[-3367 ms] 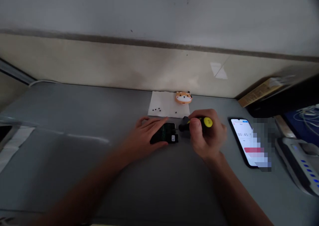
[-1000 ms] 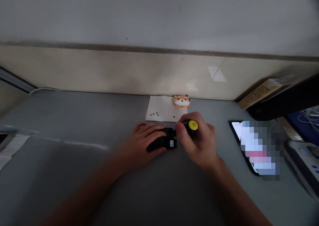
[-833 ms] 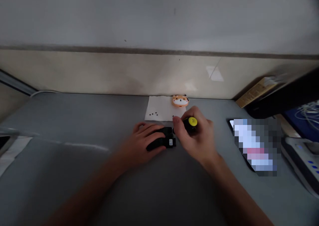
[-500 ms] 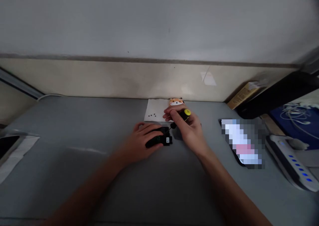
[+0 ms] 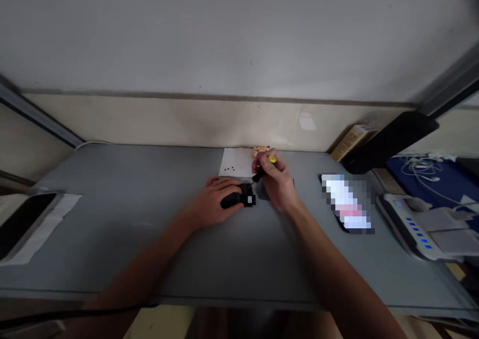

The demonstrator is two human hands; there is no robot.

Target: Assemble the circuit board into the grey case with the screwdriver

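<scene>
A small black device [image 5: 241, 198] lies on the grey table [image 5: 149, 229]. My left hand [image 5: 211, 199] rests over its left side with the fingers curled on it, holding it down. My right hand [image 5: 275, 182] is closed around a screwdriver with a black shaft and a yellow-capped handle [image 5: 266, 164]. The screwdriver is tilted, its tip pointing down toward the device's right end. A white paper [image 5: 234, 163] with several tiny dark screws [image 5: 229, 169] lies just behind the hands. An orange toy [image 5: 259, 152] at the paper's far corner is partly hidden by my right hand.
A phone [image 5: 346, 207] with a lit screen lies to the right of my right hand. Further right stands a power strip with blue lights [image 5: 415, 224]. A dark flat object [image 5: 22, 224] sits at the left table edge. A yellow box [image 5: 350, 142] leans against the wall.
My right hand has lifted the screwdriver from a flat to a tilted pose and moved toward the paper, hiding most of the orange toy. My left hand stays on the device. The camera pulled back.
</scene>
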